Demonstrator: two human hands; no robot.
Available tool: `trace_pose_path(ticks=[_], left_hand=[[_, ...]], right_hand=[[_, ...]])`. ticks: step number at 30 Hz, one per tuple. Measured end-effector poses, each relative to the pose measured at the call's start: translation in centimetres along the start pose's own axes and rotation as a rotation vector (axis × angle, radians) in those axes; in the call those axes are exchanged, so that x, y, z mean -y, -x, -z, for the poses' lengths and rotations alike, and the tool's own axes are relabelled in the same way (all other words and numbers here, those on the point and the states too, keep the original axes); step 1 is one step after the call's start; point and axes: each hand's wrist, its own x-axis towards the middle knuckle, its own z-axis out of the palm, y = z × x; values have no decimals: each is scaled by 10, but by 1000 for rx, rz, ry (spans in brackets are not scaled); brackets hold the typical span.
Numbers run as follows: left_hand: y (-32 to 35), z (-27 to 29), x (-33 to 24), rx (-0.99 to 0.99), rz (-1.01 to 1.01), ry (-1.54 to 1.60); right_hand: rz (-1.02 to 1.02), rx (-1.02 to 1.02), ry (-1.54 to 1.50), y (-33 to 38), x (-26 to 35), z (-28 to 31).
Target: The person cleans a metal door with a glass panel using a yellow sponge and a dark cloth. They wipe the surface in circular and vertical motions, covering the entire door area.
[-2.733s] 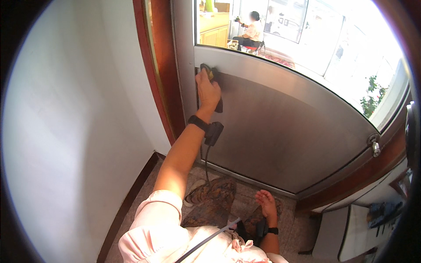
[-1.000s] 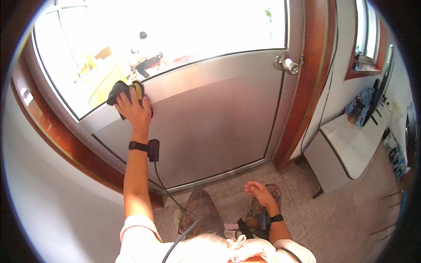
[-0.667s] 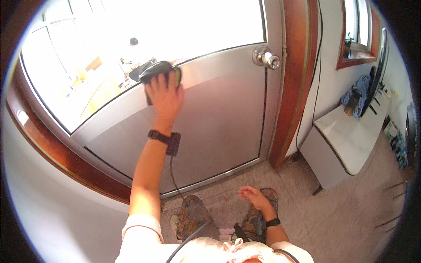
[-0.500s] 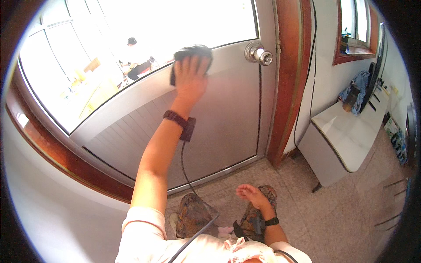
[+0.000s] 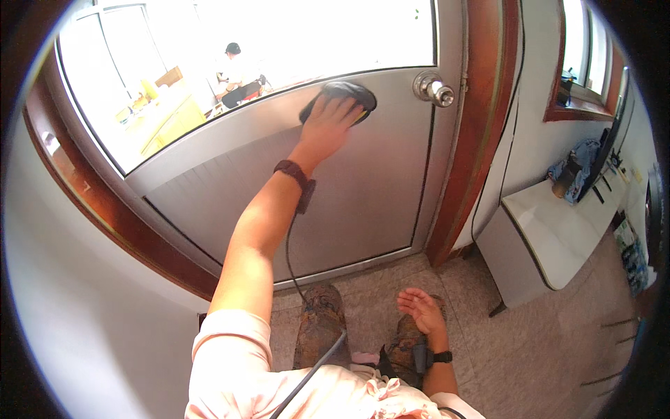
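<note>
The left hand, loosely curved, holds the dark cloth left of the door knob, the slack right hand empty below.

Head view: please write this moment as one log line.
left hand: holds black yellow-edged cloth against grey metal door | right hand: open, empty | round silver metal doorknob: untouched

White table, bluish cloth on top

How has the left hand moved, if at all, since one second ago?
Yes: the left hand has moved rightward across the metal door, nearer to its round knob.
</note>
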Motion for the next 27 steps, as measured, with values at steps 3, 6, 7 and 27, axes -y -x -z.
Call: trace_pose_path(ticks=[3, 6, 7, 27], left_hand=[[48, 10, 18, 71, 44, 10], [103, 29, 40, 185, 192, -21], [123, 38, 49, 226, 258, -37], [33, -41, -28, 107, 515, -86]], right_hand=[[-25, -23, 164, 2, 3, 0], [-14, -11, 197, 8, 11, 1], [-23, -45, 195, 9, 13, 1], [-8, -51, 445, -95, 67, 12]])
